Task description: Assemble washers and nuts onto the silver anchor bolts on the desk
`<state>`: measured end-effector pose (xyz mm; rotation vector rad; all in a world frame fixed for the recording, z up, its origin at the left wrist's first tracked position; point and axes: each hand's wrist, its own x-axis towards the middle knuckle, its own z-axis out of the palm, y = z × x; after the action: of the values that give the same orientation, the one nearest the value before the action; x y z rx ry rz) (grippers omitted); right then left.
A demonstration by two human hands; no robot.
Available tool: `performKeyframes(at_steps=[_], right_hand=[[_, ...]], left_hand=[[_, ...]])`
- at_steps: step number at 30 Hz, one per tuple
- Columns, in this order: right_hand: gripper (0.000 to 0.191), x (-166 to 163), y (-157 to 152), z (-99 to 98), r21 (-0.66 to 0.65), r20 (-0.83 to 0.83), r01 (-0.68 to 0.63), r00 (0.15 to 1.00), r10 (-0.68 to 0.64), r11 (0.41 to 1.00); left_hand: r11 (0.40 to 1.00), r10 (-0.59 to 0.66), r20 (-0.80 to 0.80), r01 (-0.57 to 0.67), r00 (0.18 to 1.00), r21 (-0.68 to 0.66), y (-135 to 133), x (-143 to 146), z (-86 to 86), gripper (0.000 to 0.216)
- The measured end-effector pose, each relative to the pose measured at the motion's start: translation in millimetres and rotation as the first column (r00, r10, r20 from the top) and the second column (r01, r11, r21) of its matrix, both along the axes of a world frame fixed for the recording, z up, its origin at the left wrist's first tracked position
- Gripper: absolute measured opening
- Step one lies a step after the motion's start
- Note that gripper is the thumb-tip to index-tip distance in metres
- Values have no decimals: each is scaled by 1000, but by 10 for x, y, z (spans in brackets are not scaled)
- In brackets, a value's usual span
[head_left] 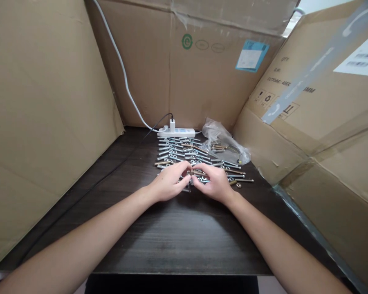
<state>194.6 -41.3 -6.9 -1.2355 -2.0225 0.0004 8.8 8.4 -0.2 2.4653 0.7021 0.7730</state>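
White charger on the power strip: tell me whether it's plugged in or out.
Plugged in: the white charger stands upright on the power strip, black cable leading from its top. Whether power's on, cannot tell.

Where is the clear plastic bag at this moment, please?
In the head view, the clear plastic bag lies right of the white power strip, beyond the right hand.

Fasteners (pixel 199 156) lie in rows on the table (pixel 184 241), before the power strip (pixel 185 132); a plastic bag (pixel 219 132) lies at their right rear. Cardboard panels stand at left (pixel 43 102), behind and right. Left hand (pixel 171 181) and right hand (pixel 214 182) adjoin the front rows.
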Motion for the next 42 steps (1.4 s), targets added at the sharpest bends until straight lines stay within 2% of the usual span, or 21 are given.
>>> performKeyframes(at_steps=[6, 11, 15, 18, 23, 31, 35, 38, 42], right_hand=[[20, 1, 8, -17, 19, -25, -3, 1000, 3, 1000], [21, 10, 37, -60, 2, -41, -2, 999, 2, 1000], [21, 18, 42, -55, 0, -59, 4, 998, -4, 1000], [19, 10, 39, -45, 6, -63, 18, 998, -17, 1000], [20, -7, 39, -75, 10, -101, -8, 995, 9, 1000], [22, -5, 22, -93, 5, -109, -18, 994, 18, 1000], [21, 0, 6, -55, 16, -127, -8, 992, 10, 1000], [19, 2, 2, -33, 19, -137, -16, 990, 19, 1000], [18, 4, 8, -25, 9, -118, -17, 993, 18, 1000]], left_hand=[[996, -16, -72, 22, 997, 89, 35, 11, -17, 22], [997, 40, 34, -42, 999, 59, 37, -3, -17, 13], [994, -40, 54, 35, 998, 102, 29, -20, -4, 14], [992, -55, 30, 51, 998, 117, 33, -25, 5, 15], [994, -56, 14, 54, 998, 94, 41, -21, 6, 17], [997, -71, -3, 71, 997, -27, 46, -26, -9, 18], [995, -89, -83, 94, 993, 46, 52, -19, -13, 18], [991, -55, -131, 70, 990, 117, 40, -10, 11, 20], [989, 19, -54, -11, 998, 147, 17, -19, 45, 14]])
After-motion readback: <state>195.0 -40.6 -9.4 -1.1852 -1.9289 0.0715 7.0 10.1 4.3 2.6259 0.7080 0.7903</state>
